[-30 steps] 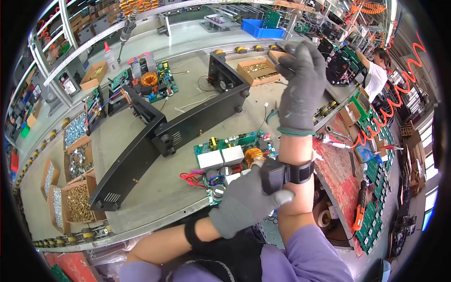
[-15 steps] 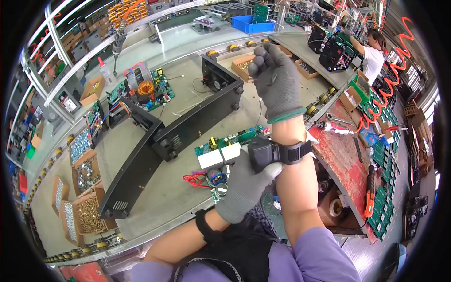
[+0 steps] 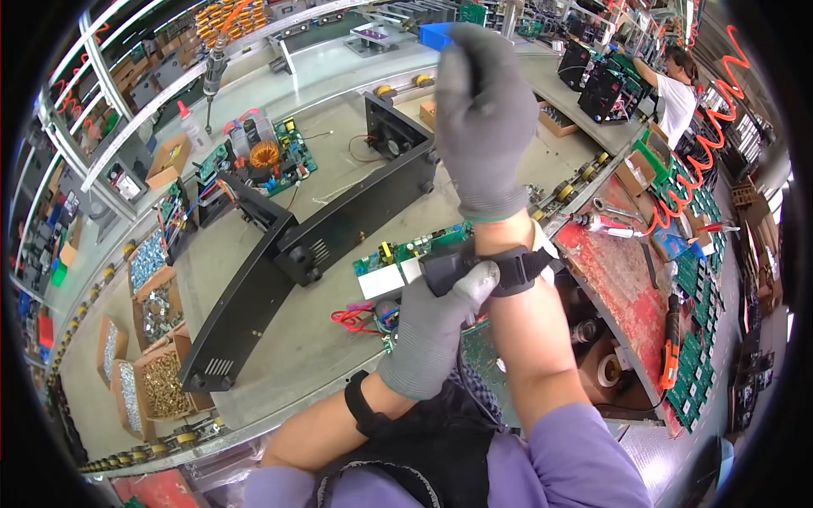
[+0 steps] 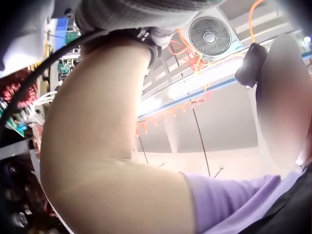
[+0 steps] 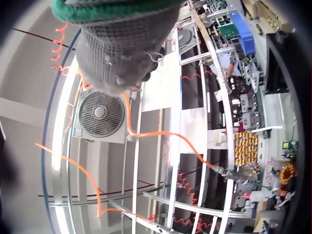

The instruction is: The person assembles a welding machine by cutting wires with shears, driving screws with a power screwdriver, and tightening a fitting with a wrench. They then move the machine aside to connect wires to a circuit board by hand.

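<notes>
My left hand (image 3: 423,339), in a grey glove, grips the black wrist camera (image 3: 443,269) worn on my right wrist, with the thumb pressed against its near side. A black strap (image 3: 527,271) holds that camera round the forearm. Raised over the workbench, my gloved right hand (image 3: 491,131) holds nothing, its fingers loosely bent. The same glove's green cuff (image 5: 117,10) shows in the right wrist view. Below the hands lies a green circuit board (image 3: 415,245), partly covered by the left hand and the camera. Red wires (image 3: 351,318) stick out from its left side.
A black metal frame (image 3: 246,296) stands across the bench (image 3: 296,347). Cardboard boxes of screws (image 3: 165,381) sit at the left. Behind the frame is another circuit board (image 3: 292,152). A power screwdriver (image 3: 213,76) hangs overhead. Another person (image 3: 675,97) works at the right.
The head view has shifted somewhat. My right hand has moved up and turned, with its fingers now pointing upward. The left hand keeps its grip on the wrist camera, which has shifted slightly left.
</notes>
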`<state>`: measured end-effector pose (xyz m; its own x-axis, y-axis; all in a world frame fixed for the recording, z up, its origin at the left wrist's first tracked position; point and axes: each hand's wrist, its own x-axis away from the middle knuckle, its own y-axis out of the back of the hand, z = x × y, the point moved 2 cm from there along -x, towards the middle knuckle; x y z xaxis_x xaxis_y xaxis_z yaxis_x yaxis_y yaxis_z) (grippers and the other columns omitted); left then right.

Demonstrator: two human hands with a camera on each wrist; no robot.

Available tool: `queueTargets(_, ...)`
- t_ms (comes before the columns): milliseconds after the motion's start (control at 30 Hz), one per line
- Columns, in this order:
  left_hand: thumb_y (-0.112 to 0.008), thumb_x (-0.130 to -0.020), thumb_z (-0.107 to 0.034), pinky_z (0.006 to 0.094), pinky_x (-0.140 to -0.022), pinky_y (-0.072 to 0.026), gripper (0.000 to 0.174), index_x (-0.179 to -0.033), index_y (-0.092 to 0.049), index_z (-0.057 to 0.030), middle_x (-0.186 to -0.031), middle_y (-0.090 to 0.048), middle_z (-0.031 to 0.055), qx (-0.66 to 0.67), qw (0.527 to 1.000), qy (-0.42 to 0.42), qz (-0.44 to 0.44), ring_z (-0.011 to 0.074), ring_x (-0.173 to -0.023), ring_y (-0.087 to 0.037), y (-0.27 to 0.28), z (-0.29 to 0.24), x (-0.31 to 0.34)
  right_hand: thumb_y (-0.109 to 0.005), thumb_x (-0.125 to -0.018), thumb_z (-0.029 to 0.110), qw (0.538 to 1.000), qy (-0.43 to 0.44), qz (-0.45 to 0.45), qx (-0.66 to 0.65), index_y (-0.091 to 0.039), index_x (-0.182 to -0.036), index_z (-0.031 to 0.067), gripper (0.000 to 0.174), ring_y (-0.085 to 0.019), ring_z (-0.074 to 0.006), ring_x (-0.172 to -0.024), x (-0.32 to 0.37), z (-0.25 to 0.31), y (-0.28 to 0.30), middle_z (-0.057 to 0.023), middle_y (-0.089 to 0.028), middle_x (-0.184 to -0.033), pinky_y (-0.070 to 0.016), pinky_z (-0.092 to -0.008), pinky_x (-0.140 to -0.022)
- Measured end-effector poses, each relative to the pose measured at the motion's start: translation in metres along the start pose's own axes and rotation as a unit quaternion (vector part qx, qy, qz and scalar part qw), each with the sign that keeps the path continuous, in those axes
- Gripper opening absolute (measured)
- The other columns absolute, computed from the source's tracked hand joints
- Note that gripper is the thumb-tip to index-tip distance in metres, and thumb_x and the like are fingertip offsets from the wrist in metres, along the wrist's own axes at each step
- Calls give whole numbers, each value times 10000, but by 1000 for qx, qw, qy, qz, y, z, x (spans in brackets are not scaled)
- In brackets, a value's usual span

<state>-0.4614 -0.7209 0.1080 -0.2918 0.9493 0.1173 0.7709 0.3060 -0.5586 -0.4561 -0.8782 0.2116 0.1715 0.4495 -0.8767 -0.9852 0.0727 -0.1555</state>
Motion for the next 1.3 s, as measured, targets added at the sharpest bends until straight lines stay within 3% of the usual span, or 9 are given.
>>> queueTargets(67, -697, -915, -287, 237, -620, -403, 261, -971, -682, -33, -768, -588, -31, -23, 1000, -1, 15, 49, -692, -498, 3, 2, 4, -613, -926, 144, 943, 303, 28, 134, -610, -1077, 84, 163, -644, -224, -690, -1, 10, -2, -103, -661, -833, -509, -352, -631)
queueTargets(133, -665, -934, -258, 237, -655, -421, 262, -1072, -651, -35, -834, -595, -26, 80, 996, -31, 21, 53, -742, -514, 4, 17, -1, -599, -944, 154, 959, 262, 26, 106, -603, -1067, 76, 145, -625, -193, -640, 0, 20, -3, -90, -671, -822, -505, -330, -596)
queueTargets(200, -645, -935, -232, 250, -723, -462, 324, -1180, -615, -23, -937, -634, 2, 129, 989, -35, 56, 70, -830, -557, 0, 10, -4, -594, -964, 188, 924, -261, 88, -264, -600, -1051, 70, 146, -600, -141, -628, 0, 20, -5, -76, -678, -844, -509, -305, -579)
queueTargets(333, -680, -902, -224, 265, -830, -495, 452, -1286, -566, -12, -1064, -684, 26, -17, 994, -47, 99, 82, -885, -613, -3, 3, 0, -575, -975, 212, 731, -423, 87, -528, -621, -1061, 17, 219, -576, -100, -649, 7, -20, -11, -64, -664, -810, -496, -241, -641)
queueTargets(533, -720, -887, -257, 304, -786, -507, 423, -1240, -596, -60, -978, -675, 54, -347, 928, 31, 132, 124, -857, -618, 10, 6, 41, -549, -996, 175, 990, 19, 124, -70, -617, -1147, -56, 285, -574, -115, -707, -16, 26, 38, -100, -654, -935, -497, -277, -677)
queueTargets(700, -626, -915, -100, 332, -858, -520, 280, -1166, -646, 22, -1051, -678, 103, -398, 894, -207, -27, 191, -960, -652, 101, -58, 51, -624, -931, 137, 916, -143, 358, -111, -662, -1046, 1, 182, -606, -111, -749, 33, 36, 72, -72, -670, -902, -481, -257, -688)
queueTargets(1067, -724, -828, -215, 310, -799, -517, 326, -1119, -689, -73, -1011, -658, 114, -599, 800, 23, -8, 219, -877, -657, 151, -55, 28, -750, -734, 95, 738, 82, 667, 65, -678, -955, 122, 234, -599, -314, -771, 134, 46, 23, -80, -622, -916, -473, -376, -662)
queueTargets(1167, -745, -810, -206, 307, -788, -516, 314, -1089, -699, -70, -998, -667, 118, -573, 818, 48, 9, 221, -860, -652, 157, -53, 29, -695, -857, 189, 781, -11, 625, -8, -634, -968, 81, 166, -566, -217, -708, 135, 36, 24, -61, -590, -877, -451, -348, -640)
queueTargets(1300, -761, -809, -195, 312, -750, -512, 276, -1039, -708, -51, -917, -680, 115, -561, 826, 54, 20, 195, -823, -647, 162, -40, 31, -599, -961, 239, 758, -508, 313, -263, -626, -983, 30, 212, -524, -69, -685, 125, 31, 27, -19, -578, -834, -421, -242, -606)
